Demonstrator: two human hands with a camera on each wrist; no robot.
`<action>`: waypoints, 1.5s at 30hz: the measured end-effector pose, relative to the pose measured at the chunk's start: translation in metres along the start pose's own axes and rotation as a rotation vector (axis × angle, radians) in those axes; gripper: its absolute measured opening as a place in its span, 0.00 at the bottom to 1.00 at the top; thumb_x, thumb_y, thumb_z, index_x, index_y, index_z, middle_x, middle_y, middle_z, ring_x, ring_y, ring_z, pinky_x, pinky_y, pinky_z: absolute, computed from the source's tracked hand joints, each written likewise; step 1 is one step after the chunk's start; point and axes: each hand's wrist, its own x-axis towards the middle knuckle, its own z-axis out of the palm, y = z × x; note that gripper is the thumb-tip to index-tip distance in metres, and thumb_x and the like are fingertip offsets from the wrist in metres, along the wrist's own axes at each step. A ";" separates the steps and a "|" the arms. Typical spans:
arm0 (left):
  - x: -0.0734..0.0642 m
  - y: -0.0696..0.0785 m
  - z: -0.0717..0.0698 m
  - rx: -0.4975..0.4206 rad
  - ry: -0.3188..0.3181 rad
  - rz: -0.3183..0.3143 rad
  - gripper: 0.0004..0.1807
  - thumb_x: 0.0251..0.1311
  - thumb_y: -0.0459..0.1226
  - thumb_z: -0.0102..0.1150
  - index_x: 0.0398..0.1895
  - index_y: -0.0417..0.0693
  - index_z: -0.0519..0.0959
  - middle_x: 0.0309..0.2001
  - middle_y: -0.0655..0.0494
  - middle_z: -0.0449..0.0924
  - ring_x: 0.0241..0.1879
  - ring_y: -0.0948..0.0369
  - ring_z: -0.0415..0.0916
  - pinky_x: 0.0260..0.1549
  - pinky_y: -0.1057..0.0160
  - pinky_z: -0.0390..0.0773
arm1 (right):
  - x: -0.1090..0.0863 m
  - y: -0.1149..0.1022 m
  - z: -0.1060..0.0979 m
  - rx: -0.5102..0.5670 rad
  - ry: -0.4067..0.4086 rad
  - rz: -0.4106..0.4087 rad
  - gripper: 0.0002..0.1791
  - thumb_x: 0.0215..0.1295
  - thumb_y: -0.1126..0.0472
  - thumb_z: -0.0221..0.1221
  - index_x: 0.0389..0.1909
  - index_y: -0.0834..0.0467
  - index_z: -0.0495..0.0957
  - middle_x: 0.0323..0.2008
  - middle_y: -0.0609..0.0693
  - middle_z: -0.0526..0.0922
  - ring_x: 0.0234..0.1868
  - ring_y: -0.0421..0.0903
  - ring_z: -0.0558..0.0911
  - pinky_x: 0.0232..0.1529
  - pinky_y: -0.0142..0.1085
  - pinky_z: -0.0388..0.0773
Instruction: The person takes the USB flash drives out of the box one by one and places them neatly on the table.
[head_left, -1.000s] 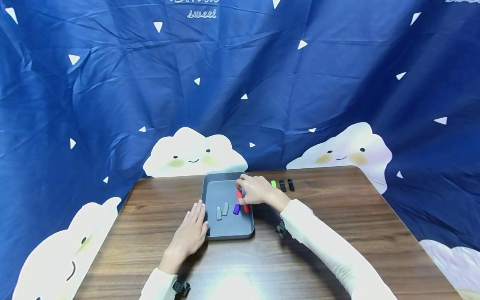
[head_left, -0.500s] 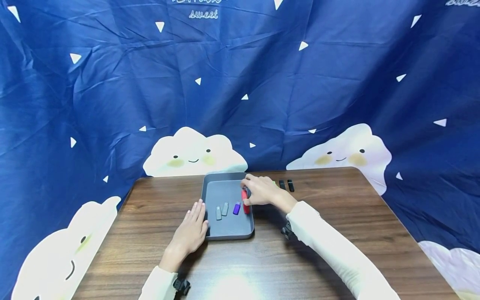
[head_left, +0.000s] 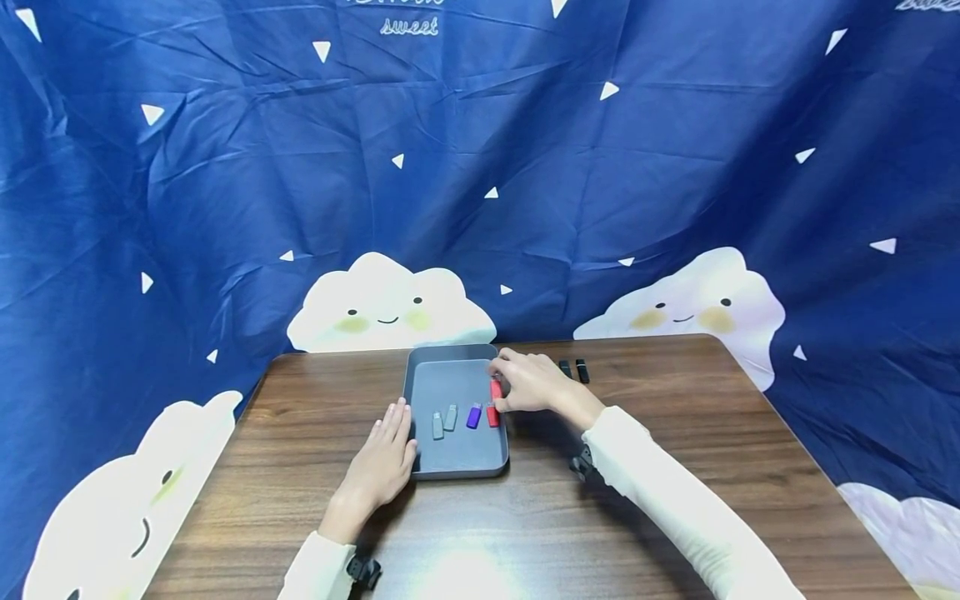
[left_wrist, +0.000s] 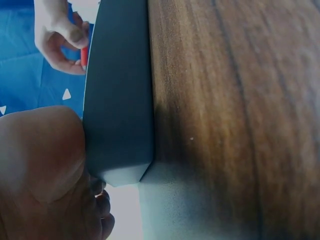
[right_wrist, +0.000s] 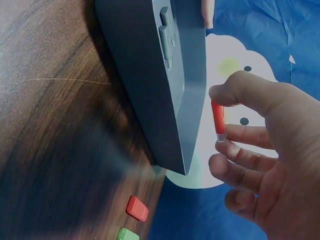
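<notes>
Between thumb and fingertips, my right hand (head_left: 534, 382) pinches a red USB flash drive (right_wrist: 218, 118) with a metal plug at its end. The hand is raised over the right rim of a grey tray (head_left: 457, 460). Inside the tray lie another red flash drive (head_left: 492, 417), a purple flash drive (head_left: 474, 416) and two grey flash drives, the left one (head_left: 438, 426) close to the right one (head_left: 451, 417). My left hand (head_left: 378, 462) rests along the tray's left side, its fingers straight and fingertips at the rim.
Beyond my right hand, two black flash drives (head_left: 582, 371) lie on the wooden table (head_left: 675, 433). The right wrist view shows a red drive (right_wrist: 137, 208) and a green drive (right_wrist: 128, 234) on the table beside the tray. A blue cloth backdrop (head_left: 480, 167) hangs behind.
My right hand has moved to the right with the red flash drive, from above the purple drive to the tray's right rim. It now covers the green drive in the head view. My left hand stays put.
</notes>
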 end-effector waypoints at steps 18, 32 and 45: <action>0.000 0.003 -0.003 0.001 -0.033 -0.029 0.33 0.83 0.39 0.44 0.82 0.28 0.57 0.84 0.34 0.52 0.84 0.40 0.52 0.82 0.39 0.57 | -0.012 0.011 0.002 0.034 0.032 0.016 0.29 0.55 0.42 0.74 0.56 0.49 0.83 0.47 0.46 0.79 0.29 0.44 0.77 0.31 0.40 0.76; 0.000 0.001 -0.001 -0.004 -0.026 -0.021 0.33 0.82 0.38 0.44 0.81 0.27 0.57 0.84 0.33 0.52 0.84 0.39 0.52 0.82 0.38 0.58 | -0.024 0.018 0.001 0.034 0.045 0.023 0.28 0.54 0.43 0.72 0.54 0.49 0.84 0.46 0.45 0.79 0.27 0.43 0.76 0.29 0.38 0.74; 0.000 -0.002 0.001 -0.024 0.004 0.000 0.33 0.80 0.38 0.44 0.81 0.27 0.58 0.83 0.32 0.54 0.83 0.37 0.54 0.80 0.36 0.59 | -0.034 0.024 -0.002 0.045 0.055 0.035 0.28 0.53 0.44 0.71 0.55 0.50 0.84 0.48 0.46 0.81 0.27 0.43 0.77 0.28 0.40 0.74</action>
